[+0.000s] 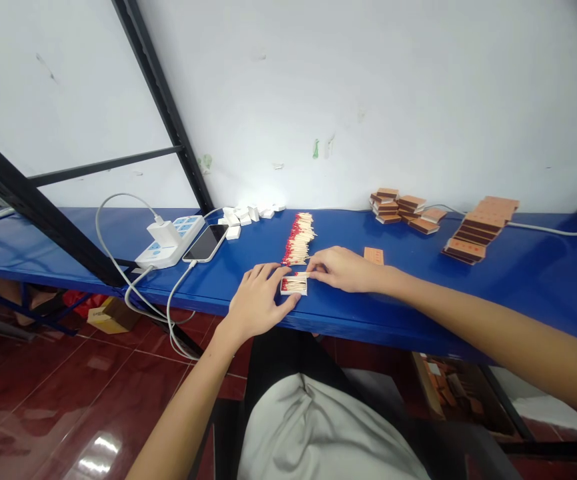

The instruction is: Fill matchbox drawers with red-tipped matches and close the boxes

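A small white matchbox tray (294,291) holding red-tipped matches lies near the table's front edge. My left hand (261,301) is at its left side, with thumb and forefinger around it at the near and far edges and the other fingers stretched out. At the tray's far right corner, my right hand (341,269) has its fingertips pinched on matchsticks; how many is too small to tell. Just beyond the tray, a long heap of matches (299,239) runs back, red heads mostly to the left. An orange matchbox sleeve (373,255) sits behind my right wrist.
White trays (233,231) are piled at the back left, near a phone (207,243) and a power strip (171,243) with looping cables. Orange matchboxes (387,205) stand stacked at the back; a leaning row of sleeves (481,230) is to the right. Black shelf posts (163,100) rise left.
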A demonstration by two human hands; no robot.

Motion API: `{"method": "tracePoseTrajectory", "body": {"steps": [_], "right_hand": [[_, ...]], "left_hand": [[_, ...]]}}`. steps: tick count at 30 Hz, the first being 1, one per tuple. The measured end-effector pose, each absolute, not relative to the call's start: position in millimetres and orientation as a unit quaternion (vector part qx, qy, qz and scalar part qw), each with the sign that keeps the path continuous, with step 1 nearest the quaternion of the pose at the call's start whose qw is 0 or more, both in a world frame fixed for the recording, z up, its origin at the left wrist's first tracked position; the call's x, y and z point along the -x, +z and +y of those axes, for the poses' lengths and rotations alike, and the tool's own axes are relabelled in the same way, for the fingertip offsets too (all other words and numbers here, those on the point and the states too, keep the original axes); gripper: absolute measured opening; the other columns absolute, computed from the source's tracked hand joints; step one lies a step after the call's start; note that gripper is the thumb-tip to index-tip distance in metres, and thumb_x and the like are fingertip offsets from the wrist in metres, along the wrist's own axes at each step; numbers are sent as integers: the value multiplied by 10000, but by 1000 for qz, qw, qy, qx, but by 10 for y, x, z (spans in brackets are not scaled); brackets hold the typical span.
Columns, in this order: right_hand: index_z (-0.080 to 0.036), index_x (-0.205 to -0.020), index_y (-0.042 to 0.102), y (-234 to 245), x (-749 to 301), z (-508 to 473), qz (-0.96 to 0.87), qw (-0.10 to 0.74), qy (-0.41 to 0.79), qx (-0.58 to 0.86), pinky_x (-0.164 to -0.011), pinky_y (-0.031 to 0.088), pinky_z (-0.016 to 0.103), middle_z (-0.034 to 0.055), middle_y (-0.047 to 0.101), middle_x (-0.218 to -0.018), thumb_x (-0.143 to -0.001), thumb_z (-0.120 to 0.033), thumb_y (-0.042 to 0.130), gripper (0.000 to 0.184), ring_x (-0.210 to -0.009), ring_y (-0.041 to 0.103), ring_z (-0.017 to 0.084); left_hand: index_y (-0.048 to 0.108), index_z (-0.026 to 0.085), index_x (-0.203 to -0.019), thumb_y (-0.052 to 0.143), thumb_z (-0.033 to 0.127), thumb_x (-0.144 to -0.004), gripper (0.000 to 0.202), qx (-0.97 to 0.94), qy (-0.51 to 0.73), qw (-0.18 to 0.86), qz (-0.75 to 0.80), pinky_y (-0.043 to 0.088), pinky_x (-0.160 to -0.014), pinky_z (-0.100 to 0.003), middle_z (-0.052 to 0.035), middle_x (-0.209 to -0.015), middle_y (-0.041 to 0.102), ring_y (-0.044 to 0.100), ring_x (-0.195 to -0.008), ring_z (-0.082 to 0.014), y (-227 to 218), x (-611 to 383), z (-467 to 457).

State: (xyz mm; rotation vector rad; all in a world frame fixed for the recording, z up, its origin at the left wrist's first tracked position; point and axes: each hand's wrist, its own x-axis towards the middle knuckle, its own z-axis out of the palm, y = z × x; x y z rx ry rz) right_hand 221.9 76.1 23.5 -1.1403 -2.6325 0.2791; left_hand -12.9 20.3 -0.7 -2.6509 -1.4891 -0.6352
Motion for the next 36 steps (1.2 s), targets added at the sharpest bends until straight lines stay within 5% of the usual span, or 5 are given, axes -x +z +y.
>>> {"method": "tracePoseTrajectory", "body": {"steps": [4, 14, 36], "right_hand": [[-174, -1024, 635, 243, -2271, 759, -934, 80, 7, 348, -709, 406, 300, 101, 709, -1009, -1009, -249, 447, 203, -848, 657, 224], [-178, -1052, 534, 295, -2289, 711, -924, 8, 6, 382, -560, 320, 290, 96, 681, -807, -1048, -296, 357, 212, -628, 610, 217], [-181, -1051, 493, 321, -2329, 729, -917, -13, 11, 398, -568, 302, 286, 78, 673, -810, -1036, -292, 354, 179, -612, 581, 196]], "left_hand": [[571, 248, -1314, 515, 515, -961, 446, 855, -197, 21, -479, 432, -1036, -473, -82, -1350, 576, 504, -1244, -292, -1, 132, 197], [598, 264, -1274, 489, 517, -973, 408, 857, -190, 23, -479, 437, -1026, -485, -82, -1352, 569, 511, -1236, -299, 11, 138, 186], [592, 249, -1272, 487, 514, -976, 411, 859, -192, 32, -473, 435, -1019, -486, -90, -1357, 569, 506, -1246, -305, -12, 134, 202]]}}
